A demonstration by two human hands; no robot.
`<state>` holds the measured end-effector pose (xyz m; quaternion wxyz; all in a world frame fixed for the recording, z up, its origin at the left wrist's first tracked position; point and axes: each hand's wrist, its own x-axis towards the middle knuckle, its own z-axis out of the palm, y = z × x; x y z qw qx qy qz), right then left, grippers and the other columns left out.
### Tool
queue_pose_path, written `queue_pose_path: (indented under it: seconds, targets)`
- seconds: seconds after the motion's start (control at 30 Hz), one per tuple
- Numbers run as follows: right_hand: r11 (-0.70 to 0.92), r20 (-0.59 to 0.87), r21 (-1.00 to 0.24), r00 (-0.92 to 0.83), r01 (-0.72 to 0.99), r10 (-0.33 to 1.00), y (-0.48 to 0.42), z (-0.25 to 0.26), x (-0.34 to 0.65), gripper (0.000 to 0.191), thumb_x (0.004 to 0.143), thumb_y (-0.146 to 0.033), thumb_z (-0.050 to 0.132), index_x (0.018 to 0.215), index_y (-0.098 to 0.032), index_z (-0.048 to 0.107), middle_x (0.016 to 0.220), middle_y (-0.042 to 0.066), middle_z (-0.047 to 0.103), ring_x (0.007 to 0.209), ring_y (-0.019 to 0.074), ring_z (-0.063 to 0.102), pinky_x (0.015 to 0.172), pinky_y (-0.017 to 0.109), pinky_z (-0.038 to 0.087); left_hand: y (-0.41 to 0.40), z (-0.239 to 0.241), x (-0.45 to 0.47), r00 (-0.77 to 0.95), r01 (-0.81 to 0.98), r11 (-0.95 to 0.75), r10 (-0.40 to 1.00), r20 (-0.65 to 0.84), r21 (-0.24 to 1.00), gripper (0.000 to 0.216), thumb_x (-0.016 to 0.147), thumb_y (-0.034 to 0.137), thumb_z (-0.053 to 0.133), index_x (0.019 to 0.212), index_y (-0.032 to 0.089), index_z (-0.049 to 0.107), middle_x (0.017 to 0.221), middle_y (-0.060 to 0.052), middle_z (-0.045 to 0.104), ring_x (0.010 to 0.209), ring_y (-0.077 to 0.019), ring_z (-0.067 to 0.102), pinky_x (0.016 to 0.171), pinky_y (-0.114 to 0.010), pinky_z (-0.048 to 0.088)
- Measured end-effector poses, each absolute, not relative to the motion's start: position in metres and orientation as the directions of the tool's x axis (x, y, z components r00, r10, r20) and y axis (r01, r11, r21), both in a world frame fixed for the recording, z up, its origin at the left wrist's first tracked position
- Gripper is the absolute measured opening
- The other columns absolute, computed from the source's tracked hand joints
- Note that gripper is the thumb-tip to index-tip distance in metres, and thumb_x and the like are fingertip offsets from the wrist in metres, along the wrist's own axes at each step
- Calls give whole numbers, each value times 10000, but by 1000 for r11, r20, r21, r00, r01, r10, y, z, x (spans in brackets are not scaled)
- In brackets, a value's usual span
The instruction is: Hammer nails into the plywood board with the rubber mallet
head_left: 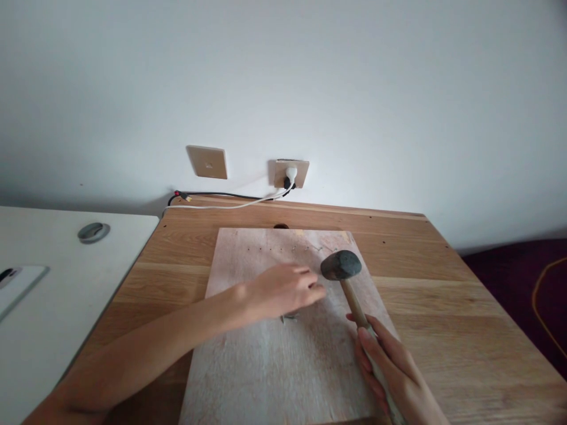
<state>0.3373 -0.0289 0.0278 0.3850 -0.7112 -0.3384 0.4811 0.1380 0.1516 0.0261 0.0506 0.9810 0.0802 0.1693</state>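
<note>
A pale wooden board point(274, 366) lies on a wooden desk point(447, 319). My right hand point(390, 369) is wrapped round the wooden handle of a hammer point(342, 267), whose dark head hovers over the board's far part. My left hand point(283, 289) reaches across the board, fingers pinched together just left of the hammer head. What they pinch is too small to make out. Small nails point(289, 317) lie on the board under the left hand. A row of tiny nails point(274, 249) runs along the board's far edge.
A white table point(53, 295) adjoins the desk on the left, with a grey round cap point(93, 232) and a phone point(15, 283) on it. A wall socket point(290, 173) holds a white plug. Its cables point(221, 200) run along the desk's back edge.
</note>
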Motion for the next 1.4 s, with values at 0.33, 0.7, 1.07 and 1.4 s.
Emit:
queue_pose_path:
  seconds: [0.33,0.7,1.07,1.4]
  targets:
    - [-486,-441,-867,285,110,851,-30,25,336,660,923,-757,582,1313,-226,551,647,-89,487,372,54,363,314,160,325,216,-11,112,572,356,-577,757,317,735,91,916,105,676,908,172,737,922,-32,762,853,-164,695,824,-279,525]
    - [-502,-463,-858,267,104,846,-30,24,336,632,941,-741,575,1309,-229,530,659,-88,477,391,53,362,323,150,315,212,-9,110,577,439,-627,746,333,644,88,900,108,686,857,174,725,814,-21,717,763,-156,636,765,-277,482]
    - [-442,-419,-882,160,161,894,-8,29,334,636,962,-715,554,1367,-225,530,678,-80,480,399,73,397,314,170,358,215,-11,111,535,363,-536,790,301,762,138,835,58,734,928,161,738,836,-24,733,749,-139,663,740,-258,516]
    - [-347,-350,-902,37,257,936,41,49,311,621,977,-693,521,1328,-183,563,654,-85,467,404,75,415,315,172,351,214,-15,111,519,302,-472,810,272,828,300,808,48,701,1092,144,708,911,-34,756,779,-132,674,756,-245,518]
